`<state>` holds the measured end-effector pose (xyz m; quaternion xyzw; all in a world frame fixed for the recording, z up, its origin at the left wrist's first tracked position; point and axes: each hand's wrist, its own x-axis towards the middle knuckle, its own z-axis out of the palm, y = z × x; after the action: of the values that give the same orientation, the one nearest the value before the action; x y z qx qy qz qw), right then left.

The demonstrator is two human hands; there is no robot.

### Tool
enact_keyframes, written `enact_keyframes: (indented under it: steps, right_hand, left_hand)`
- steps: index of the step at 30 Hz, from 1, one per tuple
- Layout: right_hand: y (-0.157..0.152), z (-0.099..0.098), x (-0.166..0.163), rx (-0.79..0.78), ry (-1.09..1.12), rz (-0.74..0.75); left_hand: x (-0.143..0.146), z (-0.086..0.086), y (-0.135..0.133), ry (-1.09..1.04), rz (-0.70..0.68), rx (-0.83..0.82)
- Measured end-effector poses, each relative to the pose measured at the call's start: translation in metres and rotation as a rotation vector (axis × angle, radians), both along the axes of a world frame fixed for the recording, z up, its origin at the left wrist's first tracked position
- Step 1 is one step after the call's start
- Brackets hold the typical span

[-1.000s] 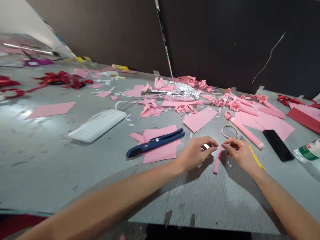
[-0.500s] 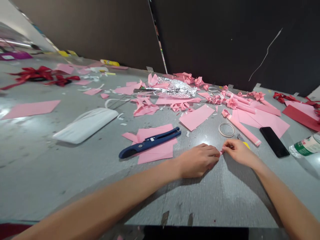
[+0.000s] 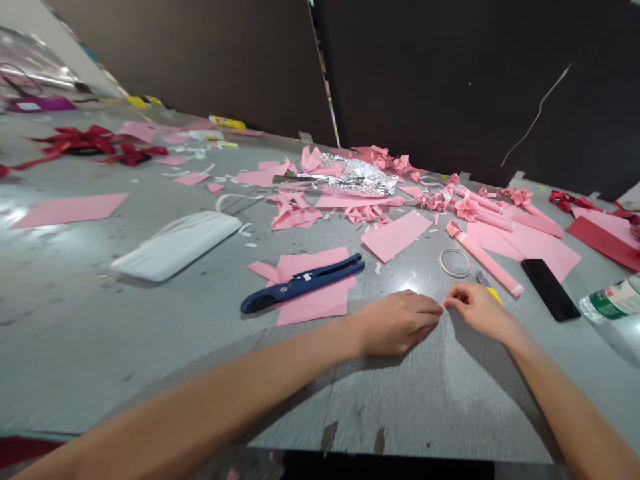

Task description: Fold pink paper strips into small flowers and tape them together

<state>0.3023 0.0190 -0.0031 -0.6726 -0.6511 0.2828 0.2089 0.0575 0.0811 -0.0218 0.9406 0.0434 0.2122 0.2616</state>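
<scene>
Between the fingertips of my two hands is a small piece of pink paper [image 3: 443,307], mostly covered by the fingers. My left hand [image 3: 403,323] is closed on it, knuckles up, low over the grey table. From the other side my right hand [image 3: 475,308] pinches the same piece with thumb and forefinger. Just beyond the right hand lie a roll of tape [image 3: 455,263] and a partly hidden yellow tool [image 3: 495,295]. Left of my hands, a dark blue pair of scissors or cutters [image 3: 303,283] rests on pink paper sheets [image 3: 315,315].
Rolled pink paper tubes [image 3: 490,263], a black phone [image 3: 550,289] and a bottle [image 3: 611,299] lie to the right. Crumpled foil [image 3: 363,177] and pink scraps spread along the dark wall [image 3: 450,80]. A white face mask [image 3: 177,247] and red ribbon bows [image 3: 83,141] are on the left.
The view has shifted slightly, so the table's things sit a little further right. Both hands keep their hold on the pink paper, which shows less between the fingertips.
</scene>
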Motion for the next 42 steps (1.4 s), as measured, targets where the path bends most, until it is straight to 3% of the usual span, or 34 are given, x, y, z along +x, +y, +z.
enact_keyframes:
  steps: [9, 14, 28, 34, 42]
  right_hand:
    - [0.0, -0.002, -0.006, 0.018, -0.056, -0.107]
    - [0.007, -0.008, 0.002, 0.028, 0.009, -0.154]
    - [0.008, -0.012, 0.004, -0.005, 0.131, -0.124]
    - [0.006, -0.011, 0.003, 0.064, 0.098, -0.127]
    - [-0.003, 0.0, -0.007, 0.141, 0.045, 0.005]
  left_hand:
    - [0.0, 0.002, 0.0, 0.015, 0.01, 0.011]
    - [0.0, 0.002, 0.001, 0.093, -0.002, 0.103]
    - [0.0, 0.001, 0.003, 0.036, -0.016, 0.058]
    - [-0.001, 0.001, 0.002, 0.067, -0.006, 0.097]
    - [0.001, -0.001, 0.0, 0.054, 0.017, 0.174]
